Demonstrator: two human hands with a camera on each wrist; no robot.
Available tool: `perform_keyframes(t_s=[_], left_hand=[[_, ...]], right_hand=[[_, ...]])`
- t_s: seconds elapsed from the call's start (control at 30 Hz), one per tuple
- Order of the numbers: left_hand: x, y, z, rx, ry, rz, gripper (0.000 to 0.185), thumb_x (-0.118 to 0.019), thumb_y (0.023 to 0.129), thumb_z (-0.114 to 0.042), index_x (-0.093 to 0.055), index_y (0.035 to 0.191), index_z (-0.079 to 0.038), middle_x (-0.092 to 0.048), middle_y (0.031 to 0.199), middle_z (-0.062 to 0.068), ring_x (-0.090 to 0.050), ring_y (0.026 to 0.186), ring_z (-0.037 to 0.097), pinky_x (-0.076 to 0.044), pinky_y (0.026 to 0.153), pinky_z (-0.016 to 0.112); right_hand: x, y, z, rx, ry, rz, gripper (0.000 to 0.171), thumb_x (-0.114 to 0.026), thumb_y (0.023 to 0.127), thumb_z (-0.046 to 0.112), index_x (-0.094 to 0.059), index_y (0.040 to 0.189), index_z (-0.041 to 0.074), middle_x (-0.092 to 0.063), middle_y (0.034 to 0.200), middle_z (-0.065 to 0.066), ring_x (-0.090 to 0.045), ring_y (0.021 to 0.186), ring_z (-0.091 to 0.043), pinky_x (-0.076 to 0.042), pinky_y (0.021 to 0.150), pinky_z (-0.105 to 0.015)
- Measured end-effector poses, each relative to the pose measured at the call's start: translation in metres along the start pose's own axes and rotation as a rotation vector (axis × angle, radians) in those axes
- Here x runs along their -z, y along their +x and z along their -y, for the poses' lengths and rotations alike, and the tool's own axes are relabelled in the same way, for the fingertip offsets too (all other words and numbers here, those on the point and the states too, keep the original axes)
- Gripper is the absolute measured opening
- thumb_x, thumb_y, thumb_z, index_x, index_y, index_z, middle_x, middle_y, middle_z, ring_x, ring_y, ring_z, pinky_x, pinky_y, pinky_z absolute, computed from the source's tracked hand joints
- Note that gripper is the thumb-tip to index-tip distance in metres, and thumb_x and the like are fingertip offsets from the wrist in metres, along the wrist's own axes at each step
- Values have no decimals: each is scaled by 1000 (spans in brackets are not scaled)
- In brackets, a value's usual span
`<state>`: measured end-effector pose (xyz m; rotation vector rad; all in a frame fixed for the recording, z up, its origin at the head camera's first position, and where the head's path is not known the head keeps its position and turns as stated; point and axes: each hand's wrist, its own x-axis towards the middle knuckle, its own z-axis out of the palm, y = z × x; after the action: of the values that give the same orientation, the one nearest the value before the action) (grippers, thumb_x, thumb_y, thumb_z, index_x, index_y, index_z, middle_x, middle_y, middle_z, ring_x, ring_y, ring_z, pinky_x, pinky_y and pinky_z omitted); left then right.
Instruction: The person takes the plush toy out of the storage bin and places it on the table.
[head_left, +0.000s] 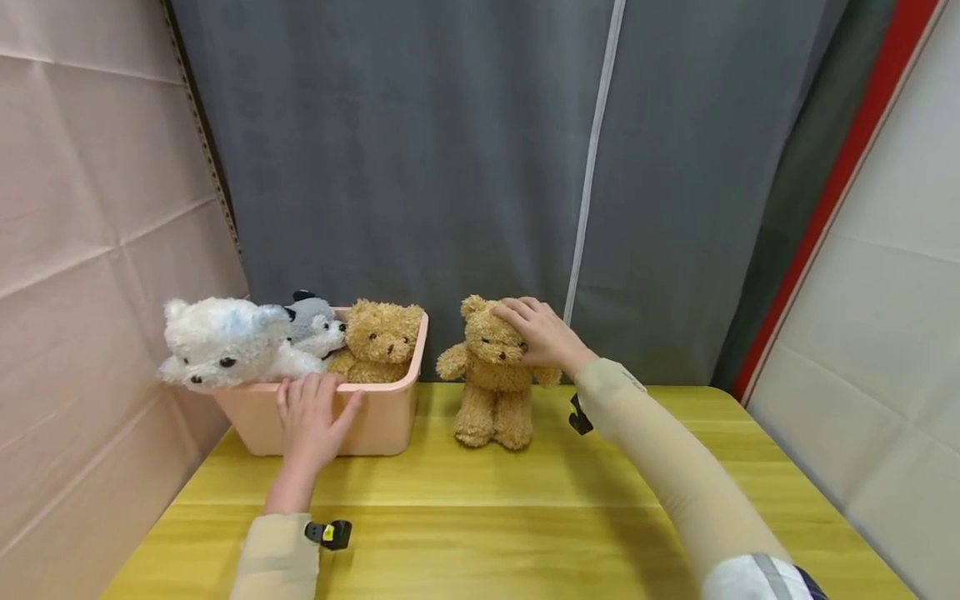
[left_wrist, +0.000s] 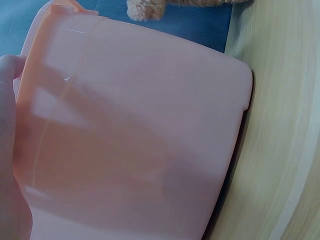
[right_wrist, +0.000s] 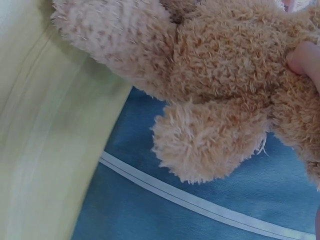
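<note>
In the head view my right hand (head_left: 543, 337) grips the head of a curly brown teddy bear (head_left: 495, 379), fingers over its top and side. The bear is upright, its feet close over the table. The right wrist view shows my thumb (right_wrist: 306, 61) against the fur by the neck. My left hand (head_left: 313, 421) holds the front rim of a pink plastic bin (head_left: 382, 417), fingers over the edge. Inside the bin are a white plush toy (head_left: 232, 337) leaning over the left rim, a grey-and-white plush dog (head_left: 315, 327), and a second brown teddy bear (head_left: 382, 333).
The yellow wood-grain table (head_left: 465, 533) stands before a grey curtain (head_left: 420, 167) with a white strip. Pale pink cloth (head_left: 90, 292) hangs on the left, a white panel (head_left: 862, 333) with a red edge on the right.
</note>
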<state>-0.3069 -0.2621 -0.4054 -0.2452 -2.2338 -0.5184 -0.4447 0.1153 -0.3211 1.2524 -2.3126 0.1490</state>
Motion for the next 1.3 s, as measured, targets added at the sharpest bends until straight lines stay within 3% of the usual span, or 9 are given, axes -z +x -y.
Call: perform_keyframes(t_s=[0.27,0.43,0.53,0.67,0.87,1.1,1.3], left_hand=[[1,1,-1,0,3,5,41,-58,92,-40,-56,110,-3,-51,106,17,-39,106,38,-6,108,58],[1,0,-1,-1,2,6,42,-57,92,-42,-56,109,-4,-51,106,16,-39,105,38,-7,108,58],[0,1,-1,0,5,5,43,-56,93,-43,-56,109,-3,-51,106,16,-39,105,37,-6,108,58],[1,2,-1,2,7,4,42,-56,93,-43,-55,109,-4,-51,106,16,-39,105,37,-6,108,57],[2,2,0,5,5,10,41,-56,93,-43,-55,109,-5,-50,105,15,-39,105,37,-6,108,57],[2,4,0,0,12,11,41,-56,93,-42,-55,109,-5,-50,105,15,-39,105,37,-6,108,57],[1,1,0,-6,8,1,41,-57,92,-43,-55,108,-5,-50,103,15,-39,104,38,-7,107,58]], right_hand=[[-26,2,1,-53,71,52,93,-80,73,-1,-31,149,16,-27,153,-13,-26,137,-34,-26,109,-53],[-37,5,6,-83,92,67,85,-71,75,-11,-34,148,16,-26,154,-15,-25,138,-37,-28,106,-59],[-42,7,10,-96,71,75,80,-69,78,-11,-37,146,16,-26,153,-17,-25,138,-38,-30,104,-61],[-48,10,12,-130,48,79,75,-68,81,-11,-39,145,16,-25,152,-17,-23,139,-38,-26,106,-61],[-51,12,13,-213,50,80,79,-66,80,-13,-35,146,17,-23,152,-19,-20,140,-41,-22,107,-64],[-49,18,8,-273,52,86,80,-66,82,-10,-32,149,18,-24,151,-20,-22,138,-41,-20,110,-57],[-50,21,8,-272,27,91,82,-69,81,-8,-32,149,19,-29,148,-20,-26,135,-40,-21,111,-55]])
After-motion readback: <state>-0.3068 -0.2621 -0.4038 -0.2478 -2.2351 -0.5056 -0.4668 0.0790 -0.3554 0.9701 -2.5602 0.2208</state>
